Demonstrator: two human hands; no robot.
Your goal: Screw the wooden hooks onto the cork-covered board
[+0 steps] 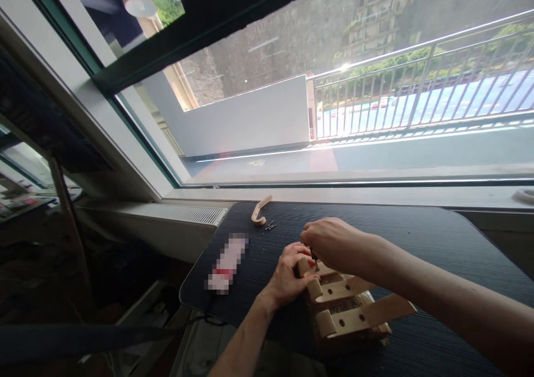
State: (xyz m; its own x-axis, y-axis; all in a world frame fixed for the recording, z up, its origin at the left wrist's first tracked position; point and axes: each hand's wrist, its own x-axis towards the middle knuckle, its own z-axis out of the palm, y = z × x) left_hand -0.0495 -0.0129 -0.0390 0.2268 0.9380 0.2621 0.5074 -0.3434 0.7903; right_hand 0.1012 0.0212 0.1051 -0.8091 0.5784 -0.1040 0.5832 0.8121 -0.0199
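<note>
My right hand (334, 243) is closed around a small dark screwdriver (316, 263), its handle hidden in my fist. The shaft points down at the farthest wooden hook (303, 266). My left hand (291, 274) grips that same hook from the left, fingers over its curved end and thumb along its side. Below it lies a rough-edged wooden board (362, 299). Two more pale hooks, a middle hook (336, 289) and a near hook (354, 320), lie across the board, each with dark spots along its face. My right forearm covers part of the far and middle hooks.
On the black table (417, 238), a loose wooden hook (257, 213) lies near the window side, with several screws (271, 226) beside it. A blurred pink-and-white object (227, 263) lies at the left. The window sill (375, 194) runs behind the table.
</note>
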